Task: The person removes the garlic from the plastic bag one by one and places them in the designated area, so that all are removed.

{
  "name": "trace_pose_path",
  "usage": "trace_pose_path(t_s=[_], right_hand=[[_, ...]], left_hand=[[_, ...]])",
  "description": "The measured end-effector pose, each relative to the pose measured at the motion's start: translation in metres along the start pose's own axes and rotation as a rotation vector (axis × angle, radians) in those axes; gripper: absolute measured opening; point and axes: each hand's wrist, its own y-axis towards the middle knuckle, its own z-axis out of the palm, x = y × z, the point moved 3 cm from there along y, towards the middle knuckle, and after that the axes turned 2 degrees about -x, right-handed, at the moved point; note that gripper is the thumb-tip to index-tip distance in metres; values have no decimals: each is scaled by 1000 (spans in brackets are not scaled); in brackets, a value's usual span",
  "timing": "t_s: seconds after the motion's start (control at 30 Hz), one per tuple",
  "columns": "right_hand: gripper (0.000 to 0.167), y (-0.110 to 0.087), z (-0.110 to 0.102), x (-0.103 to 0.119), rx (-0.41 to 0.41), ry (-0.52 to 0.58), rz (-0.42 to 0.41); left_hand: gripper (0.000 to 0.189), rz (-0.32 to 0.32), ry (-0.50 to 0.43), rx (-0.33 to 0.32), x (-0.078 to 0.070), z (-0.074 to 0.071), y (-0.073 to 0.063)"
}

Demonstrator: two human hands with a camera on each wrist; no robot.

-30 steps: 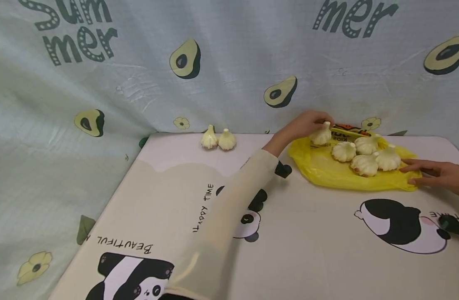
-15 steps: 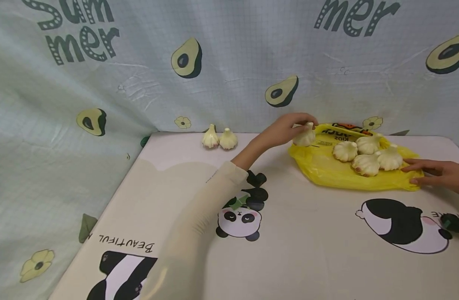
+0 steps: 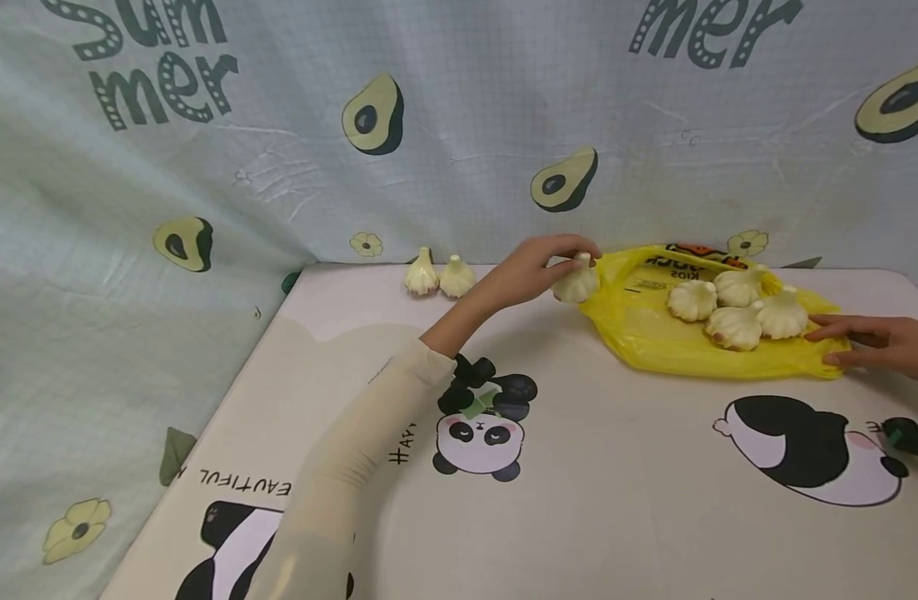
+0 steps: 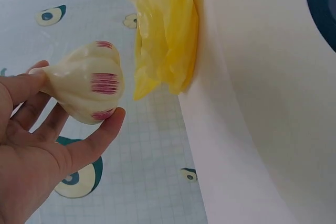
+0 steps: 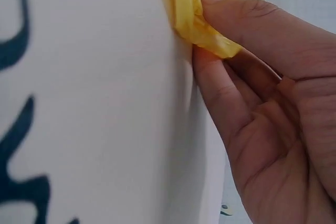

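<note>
My left hand (image 3: 537, 268) holds a garlic bulb (image 3: 576, 283) just left of the yellow plastic bag (image 3: 654, 346). In the left wrist view the thumb and fingers grip this pale bulb (image 4: 86, 85) by its stem and side; purple streaks mark it. Several more garlic bulbs (image 3: 735, 327) sit on the bag's right half. At the bag's right end my right hand (image 3: 882, 342) pinches its edge; the right wrist view has the thumb over the yellow plastic (image 5: 191, 17) and a finger beneath.
Two garlic bulbs stand side by side at the table's back left, one (image 3: 422, 273) touching or close to the other (image 3: 457, 277). A panda-print cover (image 3: 616, 500) lies over the table. Behind its back edge hangs an avocado-print curtain (image 3: 459, 192).
My left hand has carried the garlic bulb leftward from over the bag to past its left edge. The right hand stays at the bag's right end.
</note>
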Motion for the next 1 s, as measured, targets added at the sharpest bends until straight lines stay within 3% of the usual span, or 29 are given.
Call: trace_pose_path(t_s=[0.27, 0.47, 1.0], right_hand=[[80, -4, -1, 2, 14, 71, 27], [40, -8, 1, 2, 23, 197, 33], [42, -9, 4, -2, 19, 247, 30]], left_hand=[[28, -30, -9, -38, 9, -12, -17], [28, -42, -32, -55, 7, -17, -26], [24, -53, -48, -80, 9, -24, -41]])
